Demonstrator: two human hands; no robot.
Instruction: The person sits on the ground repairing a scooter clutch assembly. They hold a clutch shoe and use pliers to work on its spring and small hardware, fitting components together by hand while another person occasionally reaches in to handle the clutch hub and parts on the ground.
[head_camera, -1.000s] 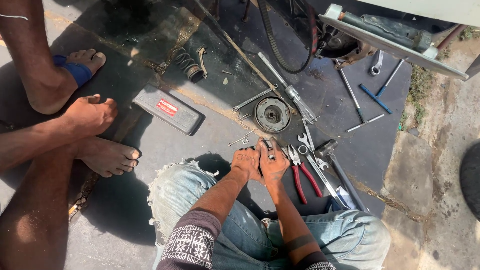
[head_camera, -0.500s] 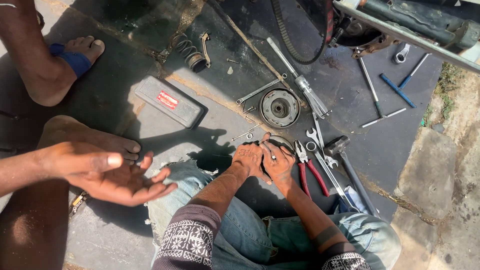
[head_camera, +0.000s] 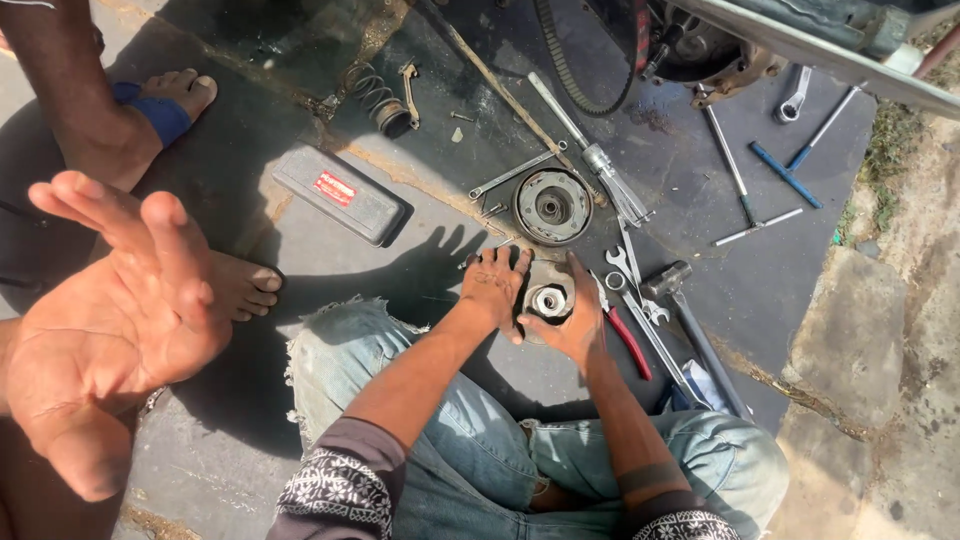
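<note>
Your left hand and right hand clamp the round metal part on the ground near your knees, mid-disassembly; next needs firm, steady pressure.

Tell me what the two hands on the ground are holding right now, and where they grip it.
Both the left hand and the right hand clasp a round metal part by its outer rim, one on each side.

Round clutch disc, grey case with red label, coil spring, red-handled pliers, hammer
</note>
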